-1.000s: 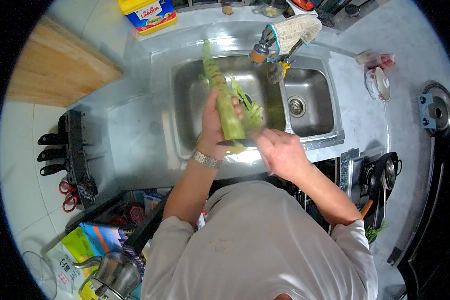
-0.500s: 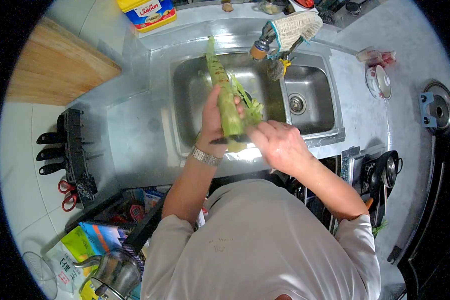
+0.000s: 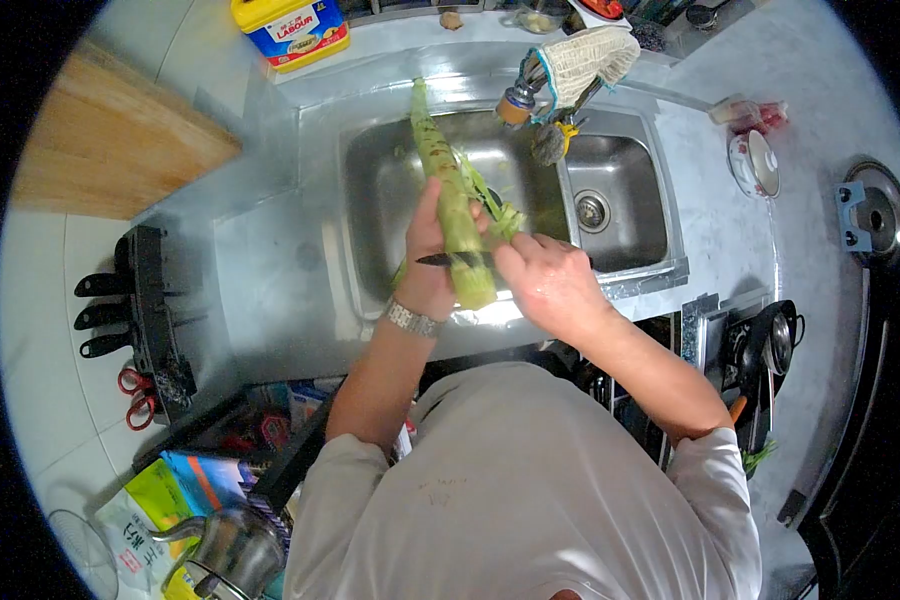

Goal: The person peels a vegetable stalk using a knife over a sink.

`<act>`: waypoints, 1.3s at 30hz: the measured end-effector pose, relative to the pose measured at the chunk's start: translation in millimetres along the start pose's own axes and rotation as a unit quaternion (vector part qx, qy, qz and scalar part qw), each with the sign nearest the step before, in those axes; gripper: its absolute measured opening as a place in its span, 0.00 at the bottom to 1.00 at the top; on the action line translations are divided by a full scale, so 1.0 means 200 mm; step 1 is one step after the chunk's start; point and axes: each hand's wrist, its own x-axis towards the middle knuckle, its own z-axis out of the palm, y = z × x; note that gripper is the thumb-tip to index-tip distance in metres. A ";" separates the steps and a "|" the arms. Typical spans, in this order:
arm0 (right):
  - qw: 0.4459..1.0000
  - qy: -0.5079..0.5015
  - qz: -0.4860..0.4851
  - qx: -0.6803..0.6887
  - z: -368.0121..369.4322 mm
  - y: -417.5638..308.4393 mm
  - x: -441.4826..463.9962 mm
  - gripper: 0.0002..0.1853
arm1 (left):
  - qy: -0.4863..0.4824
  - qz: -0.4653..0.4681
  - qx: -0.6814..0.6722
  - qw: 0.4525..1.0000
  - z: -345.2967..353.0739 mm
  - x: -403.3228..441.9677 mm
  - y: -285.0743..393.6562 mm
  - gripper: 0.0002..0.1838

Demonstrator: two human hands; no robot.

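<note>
My left hand (image 3: pixel 427 235) is closed around a long, pale green celtuce stem (image 3: pixel 461 232), held lengthwise over the large sink basin (image 3: pixel 370 150). The stem's thin tip points to the far rim and its thick end toward me. Closed on the handle of a dark-bladed knife (image 3: pixel 436 259), my right hand (image 3: pixel 551 279) sits beside the thick end. The blade lies across the stem just above that end, its tip sticking out on the left; the handle is mostly hidden in my fist. Green peelings (image 3: pixel 507 218) hang or lie right of the stem.
A smaller basin (image 3: pixel 625 190) adjoins on the right, with the faucet (image 3: pixel 516 103) and a draped cloth (image 3: pixel 590 62) behind. Black-handled knives (image 3: pixel 103 316) and red scissors (image 3: pixel 138 397) hang at left. A lidded enamel pot (image 3: pixel 754 165) stands on the right counter.
The knife has moved slightly up the stem, away from its thick end, which now shows uncovered below the blade. My left hand keeps its hold.
</note>
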 end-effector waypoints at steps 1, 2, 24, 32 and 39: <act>1.000 0.000 0.000 0.000 0.00 0.00 0.00 0.09 | 0.000 0.000 0.000 1.000 0.00 0.00 0.00 0.19; 1.000 0.005 -0.005 -0.011 0.01 0.00 0.01 0.10 | 0.003 -0.005 -0.005 1.000 0.00 0.00 0.00 0.19; 0.999 0.028 -0.020 0.000 0.02 0.04 0.04 0.12 | 0.004 -0.006 -0.025 1.000 0.01 -0.02 -0.03 0.23; 0.997 0.005 0.065 -0.036 0.06 0.02 0.07 0.13 | 0.055 0.020 0.028 0.998 0.07 -0.01 -0.06 0.20; 0.998 0.006 0.056 -0.026 0.08 0.04 0.08 0.11 | 0.058 0.015 0.008 0.998 0.10 -0.03 -0.06 0.21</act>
